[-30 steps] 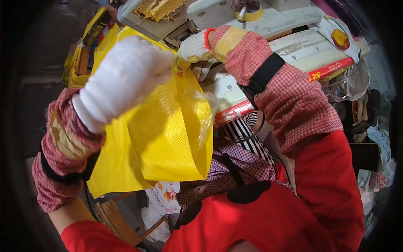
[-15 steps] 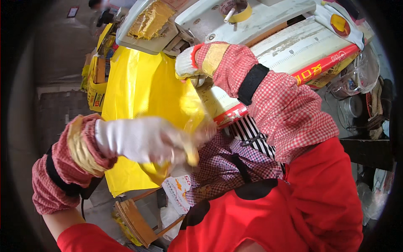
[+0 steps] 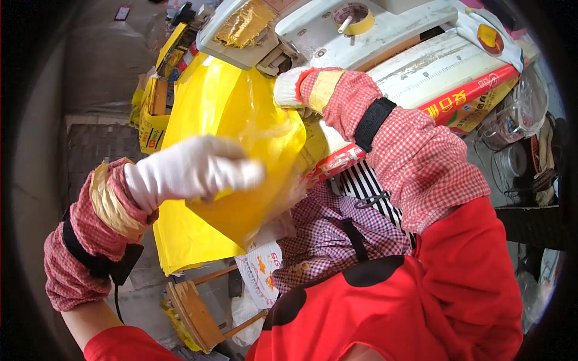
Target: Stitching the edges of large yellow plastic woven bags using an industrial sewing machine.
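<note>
Apparently at the handling stage, a gloved worker (image 3: 373, 313) is arranging a yellow plastic-looking sheet (image 3: 186, 240), which is spreading out on the near left of a white machine (image 3: 307, 30). The left hand (image 3: 195, 167) is hovering over the sheet, well apart from the right and nearer the worker than the machine; its fingertips are blurring, so whether they are gripping anything is impossible to tell. The right hand (image 3: 289, 87) is sitting close to the machine, beside the sheet's upper part, its fingers hiding from view and their hold unclear. A tape roll (image 3: 364, 24) is lying on top of the machine. Judging by the loose folds, the next move is probably calling for a sure pinch on the near flap (image 3: 241, 219) and steadiness beside the machine.
</note>
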Demonstrator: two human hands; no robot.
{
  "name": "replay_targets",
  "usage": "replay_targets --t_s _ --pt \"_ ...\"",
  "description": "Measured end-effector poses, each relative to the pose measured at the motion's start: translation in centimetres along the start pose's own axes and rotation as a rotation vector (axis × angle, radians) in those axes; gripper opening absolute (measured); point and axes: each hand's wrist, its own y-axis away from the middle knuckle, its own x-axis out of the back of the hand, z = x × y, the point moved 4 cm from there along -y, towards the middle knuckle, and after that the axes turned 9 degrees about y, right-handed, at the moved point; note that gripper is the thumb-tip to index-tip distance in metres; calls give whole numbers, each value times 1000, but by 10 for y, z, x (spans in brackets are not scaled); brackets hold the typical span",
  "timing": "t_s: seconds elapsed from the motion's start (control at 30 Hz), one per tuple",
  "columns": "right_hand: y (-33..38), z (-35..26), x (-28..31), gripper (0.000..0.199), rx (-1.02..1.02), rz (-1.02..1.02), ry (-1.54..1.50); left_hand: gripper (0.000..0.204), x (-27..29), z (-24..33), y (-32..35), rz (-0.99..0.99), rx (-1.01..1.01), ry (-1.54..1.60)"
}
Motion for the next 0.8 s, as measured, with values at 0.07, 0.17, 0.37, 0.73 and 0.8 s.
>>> replay_targets --t_s 0.07,0.17,0.37,0.73,0.8 --pt "2 -5 0 22 30 -81 137 59 -30 -5 9 -351 53 -616" --pt "3 -7 8 22 -314 -72 -142 32 -68 -5 19 -437 2 -1043" --pt "38 -75 37 21 -302 147 481 12 -122 25 4 -306 -535 -1084" --pt "73 -120 50 26 -36 220 -547 13 -128 2 -14 -238 -766 -736" --pt "80 -76 54 32 -550 482 -744 13 -128 1 -12 -156 -826 -722"
